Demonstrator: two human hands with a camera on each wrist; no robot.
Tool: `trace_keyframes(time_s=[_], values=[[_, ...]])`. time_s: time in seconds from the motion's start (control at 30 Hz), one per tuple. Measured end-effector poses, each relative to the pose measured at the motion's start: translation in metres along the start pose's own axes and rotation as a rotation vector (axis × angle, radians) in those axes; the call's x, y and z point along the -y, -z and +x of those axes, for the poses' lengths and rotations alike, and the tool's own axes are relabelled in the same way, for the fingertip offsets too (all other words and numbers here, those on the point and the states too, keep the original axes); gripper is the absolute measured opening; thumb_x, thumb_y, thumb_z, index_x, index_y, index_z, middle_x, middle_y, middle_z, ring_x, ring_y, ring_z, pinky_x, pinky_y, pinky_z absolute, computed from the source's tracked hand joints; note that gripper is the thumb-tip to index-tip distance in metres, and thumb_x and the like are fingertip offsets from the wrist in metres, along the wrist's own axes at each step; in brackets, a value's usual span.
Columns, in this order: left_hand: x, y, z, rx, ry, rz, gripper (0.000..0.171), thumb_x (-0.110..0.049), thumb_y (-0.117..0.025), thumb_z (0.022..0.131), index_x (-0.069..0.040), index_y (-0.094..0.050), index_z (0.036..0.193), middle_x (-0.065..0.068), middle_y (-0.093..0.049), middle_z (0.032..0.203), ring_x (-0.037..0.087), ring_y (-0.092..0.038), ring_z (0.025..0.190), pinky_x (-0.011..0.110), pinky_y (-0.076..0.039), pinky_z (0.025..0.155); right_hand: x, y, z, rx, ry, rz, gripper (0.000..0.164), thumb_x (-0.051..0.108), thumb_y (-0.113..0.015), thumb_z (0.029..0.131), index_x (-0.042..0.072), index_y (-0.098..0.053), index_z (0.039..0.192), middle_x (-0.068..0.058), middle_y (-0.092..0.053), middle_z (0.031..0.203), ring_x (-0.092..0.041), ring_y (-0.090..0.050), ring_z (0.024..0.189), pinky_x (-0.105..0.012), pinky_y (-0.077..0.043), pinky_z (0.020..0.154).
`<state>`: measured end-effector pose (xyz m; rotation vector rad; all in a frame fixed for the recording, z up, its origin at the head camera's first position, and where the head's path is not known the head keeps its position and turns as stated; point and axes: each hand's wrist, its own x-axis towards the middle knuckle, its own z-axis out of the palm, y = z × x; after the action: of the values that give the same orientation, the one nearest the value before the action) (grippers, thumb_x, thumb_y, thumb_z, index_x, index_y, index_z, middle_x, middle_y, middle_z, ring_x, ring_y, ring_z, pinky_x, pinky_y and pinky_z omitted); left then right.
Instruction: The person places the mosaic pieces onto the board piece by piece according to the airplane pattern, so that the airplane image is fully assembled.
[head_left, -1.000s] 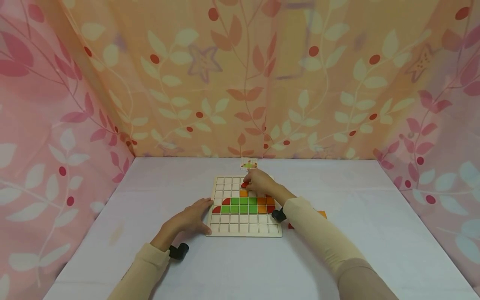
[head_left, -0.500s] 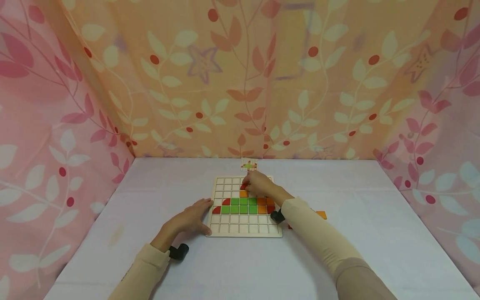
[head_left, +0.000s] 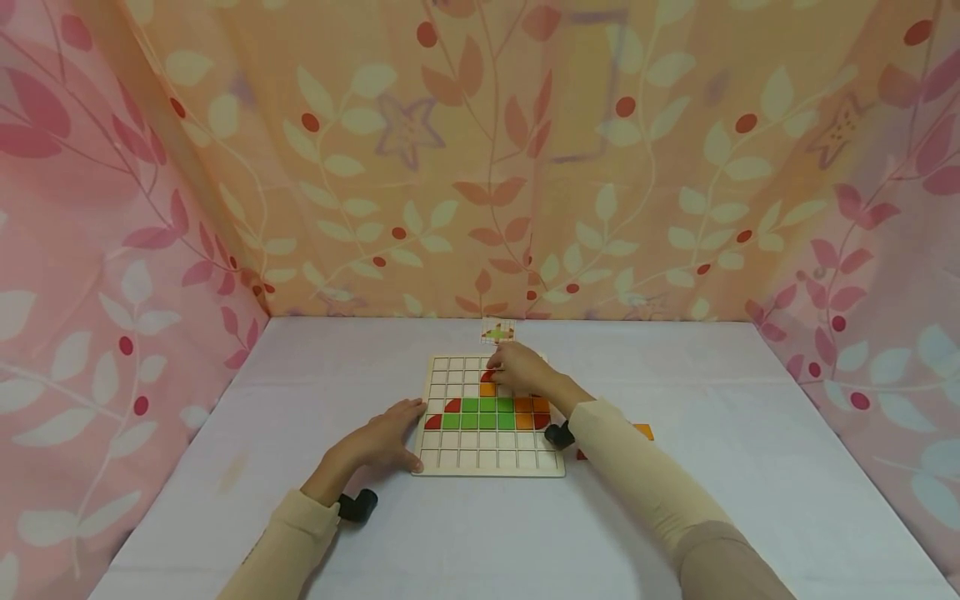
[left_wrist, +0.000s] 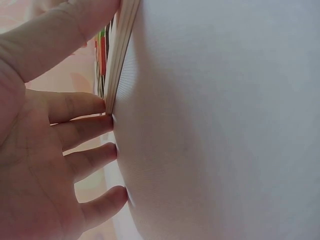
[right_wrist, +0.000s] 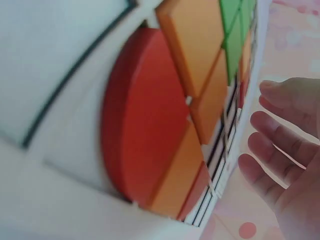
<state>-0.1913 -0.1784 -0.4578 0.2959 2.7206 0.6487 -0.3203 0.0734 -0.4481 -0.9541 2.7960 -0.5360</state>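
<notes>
A pale wooden grid board lies on the table, with green tiles, orange tiles and red round-edged tiles set in its cells. My left hand rests at the board's left edge, its thumb near the front corner. In the left wrist view the left fingers are extended and apart, with fingertips by the board's side. Over the board's upper part, my right hand pinches a red round-edged tile just above an orange tile. The fingers partly cover that red tile. Several cells are hidden by this hand.
A small patterned card lies behind the board. To the right, partly hidden by the right sleeve, are a loose orange tile and a loose red tile. Patterned cloth walls enclose the table at the back and sides.
The red tile under the right fingers, tilted at first, now looks flatter in its cell above the orange tile. The right hand shifts only slightly; the left hand stays where it was.
</notes>
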Motion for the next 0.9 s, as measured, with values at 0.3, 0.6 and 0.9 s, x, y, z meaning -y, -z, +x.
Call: trace_keyframes(time_s=[0.3, 0.6, 0.9], values=[[0.001, 0.000, 0.000, 0.007, 0.005, 0.018, 0.099, -0.026, -0.089, 0.067, -0.007, -0.037, 0.150, 0.012, -0.032, 0.158, 0.035, -0.022, 0.149, 0.062, -0.024, 0.115, -0.006, 0.015, -0.029, -0.020, 0.003, 0.027, 0.024, 0.016, -0.067, 0.091, 0.004, -0.074, 0.111, -0.009, -0.066, 0.106, -0.023, -0.060, 0.097, -0.039, -0.051, 0.090], [0.002, -0.001, 0.001, 0.005, -0.007, 0.007, 0.099, -0.025, -0.089, 0.067, -0.006, -0.037, 0.149, 0.014, -0.032, 0.158, 0.036, -0.023, 0.149, 0.064, -0.024, 0.114, -0.015, 0.029, -0.065, -0.008, -0.055, 0.066, 0.033, 0.017, -0.069, 0.089, 0.002, -0.070, 0.118, -0.013, -0.067, 0.112, -0.029, -0.060, 0.107, -0.046, -0.048, 0.100], [0.003, -0.001, 0.003, 0.011, -0.002, 0.011, 0.099, -0.026, -0.089, 0.068, -0.006, -0.037, 0.149, 0.013, -0.032, 0.158, 0.035, -0.023, 0.149, 0.063, -0.024, 0.115, -0.035, 0.037, -0.102, -0.026, -0.073, 0.099, 0.043, 0.024, -0.066, 0.091, 0.000, -0.063, 0.127, -0.018, -0.064, 0.128, -0.037, -0.055, 0.124, -0.054, -0.041, 0.107]])
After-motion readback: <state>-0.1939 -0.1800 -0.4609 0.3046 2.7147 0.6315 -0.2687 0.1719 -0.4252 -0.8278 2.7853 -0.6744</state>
